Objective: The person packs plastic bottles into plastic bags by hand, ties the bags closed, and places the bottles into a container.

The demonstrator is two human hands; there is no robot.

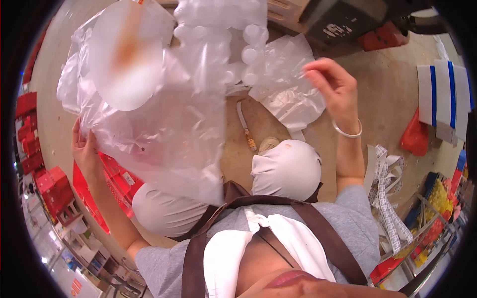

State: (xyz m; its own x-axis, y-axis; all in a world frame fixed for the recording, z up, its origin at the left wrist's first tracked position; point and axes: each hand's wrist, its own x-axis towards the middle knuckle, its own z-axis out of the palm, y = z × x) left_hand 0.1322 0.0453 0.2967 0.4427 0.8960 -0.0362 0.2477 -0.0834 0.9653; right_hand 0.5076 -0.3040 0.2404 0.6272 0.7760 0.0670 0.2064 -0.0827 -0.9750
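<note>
My left hand (85, 147) is closed on the edge of a large clear plastic bag (186, 124), which spreads across my left knee. My right hand (334, 87) is raised at the right, thumb and fingers pinched together; whether something thin is between them I cannot make out. Beyond the bag lies a plastic-wrapped pack of whitish items with round ends (251, 52). Near my right hand, another crumpled clear plastic sheet (293, 102) rests on the floor. A blurred whitish oval (107, 74) with a brown smear covers part of the upper left.
A knife (250, 139) with a curved blade lies on the floor by my shoe (269, 144). Red crates (117, 174) stand at left. To the right are a printed strip (387, 208), a red bag (415, 134) and white-and-blue panels (442, 97). A dark machine (343, 25) stands ahead.
</note>
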